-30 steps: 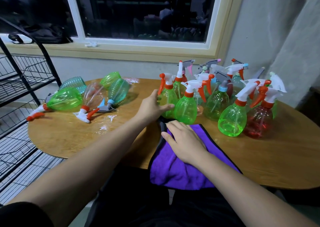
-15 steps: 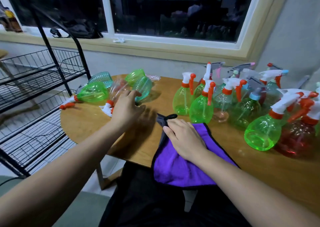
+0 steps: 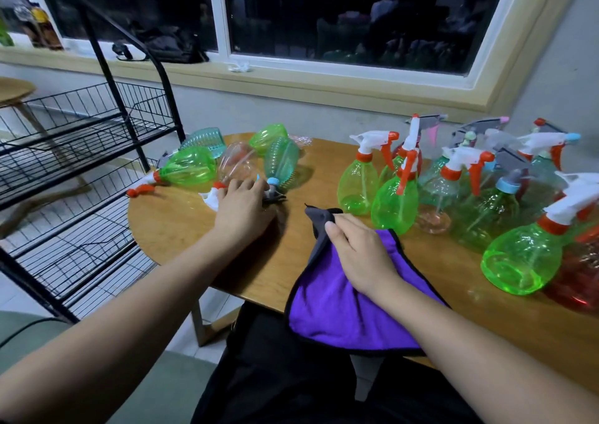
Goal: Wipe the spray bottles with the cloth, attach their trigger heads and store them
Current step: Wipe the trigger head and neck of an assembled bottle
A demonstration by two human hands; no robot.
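Observation:
My left hand point(image 3: 241, 205) reaches to the lying bottles at the table's left. Its fingers lie over the neck and white trigger head point(image 3: 209, 197) of a clear bottle point(image 3: 238, 164). Beside it lie a green bottle point(image 3: 189, 169) and a ribbed teal bottle point(image 3: 280, 161). My right hand point(image 3: 359, 248) presses flat on the purple cloth point(image 3: 340, 313), which hangs over the table's near edge. Several upright bottles with trigger heads stand at the right, among them a green bottle point(image 3: 393, 203) just past the cloth.
The round wooden table point(image 3: 181, 226) ends close to a black wire rack point(image 3: 81, 145) on the left. A large green bottle point(image 3: 518, 258) and a red one point(image 3: 580, 281) stand at the front right. A window sill runs behind.
My left hand has left the upright green bottles and swung left to the lying bottles. The view has turned left with it. My right hand stays on the cloth.

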